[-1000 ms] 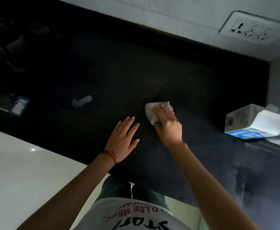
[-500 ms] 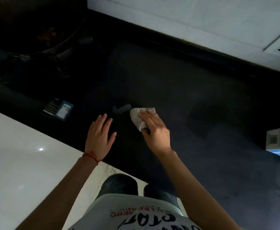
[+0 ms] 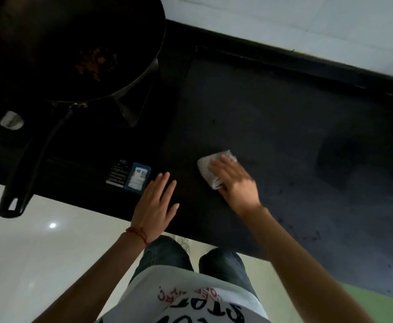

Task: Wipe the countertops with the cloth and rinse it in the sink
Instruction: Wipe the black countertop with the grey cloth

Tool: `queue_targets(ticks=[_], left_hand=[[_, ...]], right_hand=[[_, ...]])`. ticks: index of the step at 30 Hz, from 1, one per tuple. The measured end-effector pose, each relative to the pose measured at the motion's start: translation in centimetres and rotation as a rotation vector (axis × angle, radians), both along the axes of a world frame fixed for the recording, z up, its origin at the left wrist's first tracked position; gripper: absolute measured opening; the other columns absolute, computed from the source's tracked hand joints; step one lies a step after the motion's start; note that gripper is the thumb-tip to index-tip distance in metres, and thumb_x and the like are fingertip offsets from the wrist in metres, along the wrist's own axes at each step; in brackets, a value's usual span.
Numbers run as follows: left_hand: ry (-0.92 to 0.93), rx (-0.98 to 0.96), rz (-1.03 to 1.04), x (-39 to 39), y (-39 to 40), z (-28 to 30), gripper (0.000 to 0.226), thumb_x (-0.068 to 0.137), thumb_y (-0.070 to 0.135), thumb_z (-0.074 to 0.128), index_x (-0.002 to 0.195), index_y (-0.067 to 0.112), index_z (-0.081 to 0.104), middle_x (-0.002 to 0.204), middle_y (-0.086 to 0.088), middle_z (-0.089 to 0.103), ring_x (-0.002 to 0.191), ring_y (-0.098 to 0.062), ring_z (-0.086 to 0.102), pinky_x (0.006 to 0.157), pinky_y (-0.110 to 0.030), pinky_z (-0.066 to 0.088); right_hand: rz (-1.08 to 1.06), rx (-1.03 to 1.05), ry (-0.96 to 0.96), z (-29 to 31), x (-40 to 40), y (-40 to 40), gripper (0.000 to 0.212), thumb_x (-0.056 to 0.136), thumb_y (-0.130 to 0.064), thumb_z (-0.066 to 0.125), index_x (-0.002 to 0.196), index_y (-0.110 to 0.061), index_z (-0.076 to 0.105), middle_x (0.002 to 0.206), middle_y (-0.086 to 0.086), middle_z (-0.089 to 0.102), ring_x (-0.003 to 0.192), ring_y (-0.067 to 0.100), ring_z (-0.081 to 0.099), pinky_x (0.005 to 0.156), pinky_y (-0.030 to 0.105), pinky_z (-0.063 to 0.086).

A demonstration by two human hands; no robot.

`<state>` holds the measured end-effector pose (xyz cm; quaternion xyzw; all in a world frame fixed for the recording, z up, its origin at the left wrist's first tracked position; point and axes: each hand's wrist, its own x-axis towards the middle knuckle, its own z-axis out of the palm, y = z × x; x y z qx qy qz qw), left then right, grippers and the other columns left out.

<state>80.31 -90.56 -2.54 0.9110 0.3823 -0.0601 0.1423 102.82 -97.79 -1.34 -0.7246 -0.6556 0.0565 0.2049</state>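
Note:
A crumpled white cloth (image 3: 208, 167) lies on the dark countertop (image 3: 272, 117), pressed down under the fingers of my right hand (image 3: 235, 183). My left hand (image 3: 154, 201) rests flat on the counter near its front edge, fingers spread, holding nothing, a red thread around its wrist. It sits to the left of the cloth, a hand's width away. No sink is in view.
A black stove with a large dark pan (image 3: 74, 47) holding brown bits fills the upper left; the pan's long handle (image 3: 25, 173) juts over the counter's front edge. A blue-and-white label (image 3: 137, 179) sits beside my left hand. White tiled wall (image 3: 307, 26) behind.
My right hand has slid the cloth leftward along the counter towards the stove, and my left hand moved along with it. The view swung left; the box and wall socket left the frame.

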Motion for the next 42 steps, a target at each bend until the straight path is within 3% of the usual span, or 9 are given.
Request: queue_targets(ticks=[4,10,16,21,24,26,32,36,42], left_hand=[[-0.004,0.014,-0.025,-0.2,0.1,-0.1,0.063,0.095,0.047,0.007,0.131,0.009,0.042,0.14,-0.018,0.047,0.131,-0.027,0.035,0.104,-0.04,0.033],[-0.07,0.073,-0.016,-0.8,0.3,0.9,0.062,0.095,0.045,0.011,0.128,0.007,0.047,0.136,-0.019,0.051,0.131,-0.026,0.032,0.104,-0.044,0.033],[0.045,0.087,-0.036,-2.7,0.6,0.0,0.062,0.096,0.046,0.007,0.13,0.01,0.043,0.137,-0.017,0.051,0.132,-0.027,0.03,0.11,-0.042,0.03],[0.004,0.08,-0.022,-2.8,0.4,-0.1,0.059,0.096,0.045,0.011,0.131,0.009,0.041,0.138,-0.018,0.049,0.133,-0.027,0.027,0.117,-0.036,0.013],[0.013,0.077,-0.023,-2.7,0.5,-0.2,0.059,0.095,0.046,0.009,0.132,0.011,0.039,0.138,-0.016,0.05,0.133,-0.026,0.027,0.114,-0.041,0.025],[0.015,0.066,-0.021,-2.9,0.4,-0.3,0.058,0.095,0.046,0.01,0.133,0.012,0.037,0.14,-0.016,0.048,0.134,-0.026,0.025,0.119,-0.036,0.013],[-0.016,0.084,-0.028,-2.8,0.4,-0.2,0.058,0.095,0.045,0.012,0.133,0.009,0.038,0.14,-0.018,0.047,0.135,-0.027,0.025,0.118,-0.035,0.011],[-0.013,0.09,-0.015,-2.8,0.2,-0.2,0.059,0.095,0.046,0.009,0.133,0.01,0.039,0.14,-0.017,0.048,0.134,-0.026,0.026,0.111,-0.043,0.027],[-0.018,0.085,-0.032,-2.8,0.3,-0.2,0.059,0.096,0.045,0.012,0.133,0.008,0.039,0.141,-0.018,0.046,0.135,-0.027,0.025,0.117,-0.037,0.013]], right_hand=[[-0.436,-0.016,0.145,0.5,0.6,2.9,0.047,0.072,-0.003,0.062,0.119,-0.008,0.061,0.126,0.014,0.061,0.123,0.034,0.051,0.1,0.052,0.045],[0.025,-0.056,0.047,-0.4,-3.6,-0.9,0.041,0.082,-0.021,0.053,0.121,-0.014,0.06,0.129,0.004,0.06,0.127,0.024,0.049,0.107,0.04,0.039],[-0.61,-0.047,0.208,0.6,0.5,0.9,0.049,0.076,0.0,0.06,0.124,-0.011,0.057,0.135,0.011,0.054,0.132,0.028,0.042,0.106,0.046,0.04],[-0.021,-0.053,0.047,-0.4,-4.2,-2.0,0.043,0.081,-0.021,0.053,0.123,-0.015,0.058,0.131,0.005,0.059,0.128,0.022,0.047,0.109,0.035,0.036],[-0.289,-0.05,0.111,0.2,0.4,-0.2,0.044,0.081,-0.013,0.057,0.125,-0.013,0.056,0.134,0.01,0.055,0.13,0.027,0.045,0.106,0.043,0.04],[-0.528,-0.06,0.192,0.5,0.0,0.6,0.048,0.077,-0.003,0.061,0.125,-0.011,0.056,0.134,0.012,0.055,0.13,0.03,0.044,0.104,0.049,0.042],[0.025,-0.054,0.05,-0.4,-3.2,-2.5,0.046,0.08,-0.021,0.055,0.125,-0.015,0.055,0.132,0.006,0.058,0.129,0.022,0.045,0.109,0.042,0.034],[-0.515,-0.097,0.233,0.7,1.5,-0.2,0.05,0.08,-0.006,0.062,0.129,-0.014,0.052,0.14,0.011,0.049,0.133,0.029,0.04,0.107,0.046,0.039],[0.06,-0.042,0.076,-0.5,-4.2,-4.9,0.044,0.081,-0.02,0.059,0.124,-0.016,0.056,0.131,0.003,0.058,0.128,0.019,0.046,0.111,0.03,0.029]])
